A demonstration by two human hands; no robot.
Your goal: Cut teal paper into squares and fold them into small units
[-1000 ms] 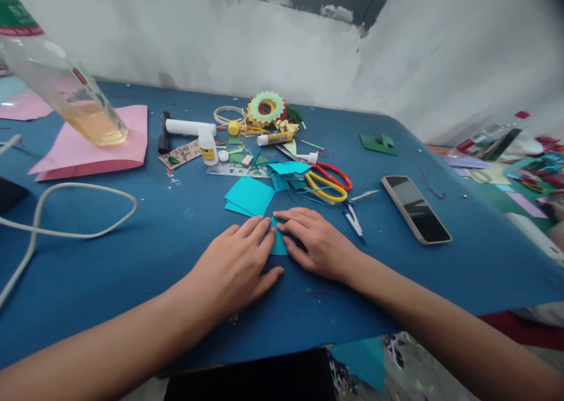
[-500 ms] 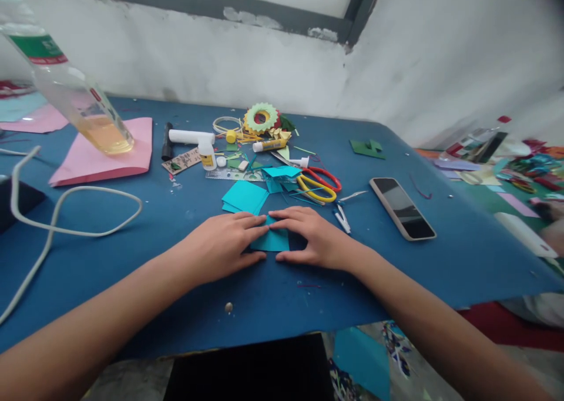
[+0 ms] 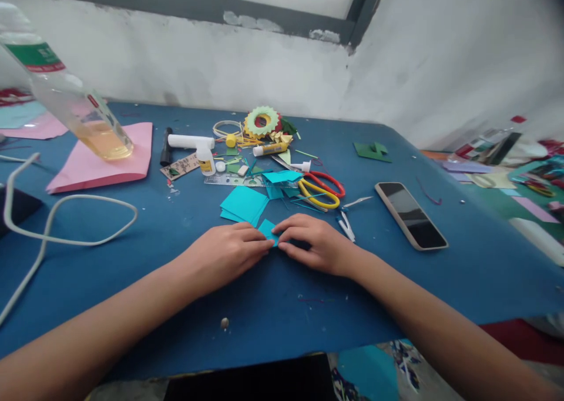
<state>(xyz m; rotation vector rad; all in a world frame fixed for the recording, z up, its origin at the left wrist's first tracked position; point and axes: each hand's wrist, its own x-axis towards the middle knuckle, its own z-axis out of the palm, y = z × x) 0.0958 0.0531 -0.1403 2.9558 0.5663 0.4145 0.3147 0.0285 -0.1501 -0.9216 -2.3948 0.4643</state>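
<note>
In the head view, half a second ago a broad flat edge of the small bright-turquoise paper piece (image 3: 267,227) showed between widely spread thumbs; now only a smaller, slanted part shows, and the fingertips have closed in on its near edge, which suggests folding or turning. It lies on the blue-topped table (image 3: 176,289), just nearer than the stack of turquoise paper squares (image 3: 244,203). The left hand (image 3: 231,245) lays its fingers together on it; the right hand (image 3: 317,242) curves, thumb and fingertips at its right side. Whether either pinches it cannot be told. Among containers, the tall clear plastic bottle (image 3: 103,139) on the folded pink paper (image 3: 140,154) holds some amber liquid; the contents of the small white, yellow-labelled bottle (image 3: 205,161) are hidden.
</note>
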